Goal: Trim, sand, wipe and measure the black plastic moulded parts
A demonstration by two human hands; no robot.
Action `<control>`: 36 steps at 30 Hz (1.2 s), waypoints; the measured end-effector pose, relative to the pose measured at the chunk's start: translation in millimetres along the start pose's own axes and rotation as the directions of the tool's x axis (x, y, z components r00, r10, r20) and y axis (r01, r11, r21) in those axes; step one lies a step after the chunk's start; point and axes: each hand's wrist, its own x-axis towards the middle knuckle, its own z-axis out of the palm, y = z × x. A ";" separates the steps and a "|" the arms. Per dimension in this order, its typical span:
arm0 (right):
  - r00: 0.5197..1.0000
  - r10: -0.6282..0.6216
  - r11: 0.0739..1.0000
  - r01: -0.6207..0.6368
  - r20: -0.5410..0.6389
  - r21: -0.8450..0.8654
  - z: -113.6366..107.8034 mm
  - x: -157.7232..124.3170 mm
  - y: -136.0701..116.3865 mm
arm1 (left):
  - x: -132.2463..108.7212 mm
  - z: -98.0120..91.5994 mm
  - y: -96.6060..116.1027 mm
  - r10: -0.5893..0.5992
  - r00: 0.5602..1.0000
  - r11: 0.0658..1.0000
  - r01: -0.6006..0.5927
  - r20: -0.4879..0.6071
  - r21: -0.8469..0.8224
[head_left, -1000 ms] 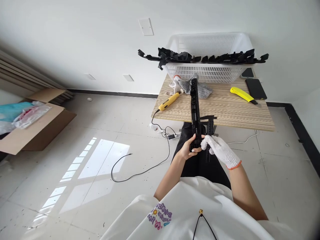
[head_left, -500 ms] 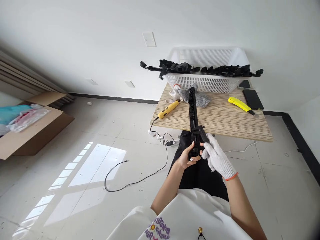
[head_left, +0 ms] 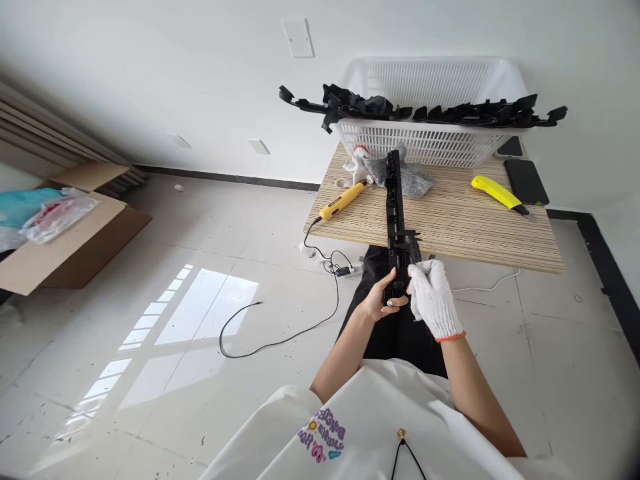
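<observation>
A long black plastic part (head_left: 395, 193) points away from me over the front edge of the table, its near end above my lap. My bare left hand (head_left: 379, 298) is closed around that near end, thumb on the left side. In a white knitted glove, my right hand (head_left: 434, 297) grips a black caliper (head_left: 414, 248). The caliper's jaws lie across the part, just ahead of my left hand; whether they touch it I cannot tell. The fingertips of the right hand are close beside the part.
On the wooden table (head_left: 450, 220) stand a white basket (head_left: 425, 145) with several black plastic parts (head_left: 440, 115), a yellow corded tool (head_left: 343, 201), a yellow utility knife (head_left: 497, 193), a black phone (head_left: 526, 181) and grey cloth (head_left: 415, 180). An open carton (head_left: 95, 247) sits left; a cable (head_left: 280, 342) crosses the floor.
My right hand has shifted and turned, so the caliper now stands straighter alongside the black part, jaws across it. My left hand keeps its hold. The view has tilted slightly downward.
</observation>
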 end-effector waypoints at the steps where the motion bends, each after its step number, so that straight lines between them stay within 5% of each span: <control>1: 1.000 -0.008 0.999 0.008 -0.009 -0.031 1.0 0.1 -1.3 | 0.5 -0.8 -0.3 -0.009 1.000 1.000 0.009 -0.012 0.002; 8: 1.000 -0.013 0.968 0.010 -0.013 -0.251 3.6 -3.9 -4.7 | -0.2 0.4 -0.9 0.008 0.998 1.000 -0.007 -0.063 0.003; 19: 0.998 -0.059 0.944 0.063 0.024 -0.324 0.6 -5.7 -0.7 | -0.4 3.1 -3.5 0.029 0.997 0.999 -0.027 -0.071 0.031; 36: 0.997 0.040 0.870 -0.069 -0.070 -0.488 5.5 -25.3 -16.7 | -0.4 9.1 -4.9 0.051 0.998 0.985 -0.045 -0.035 0.164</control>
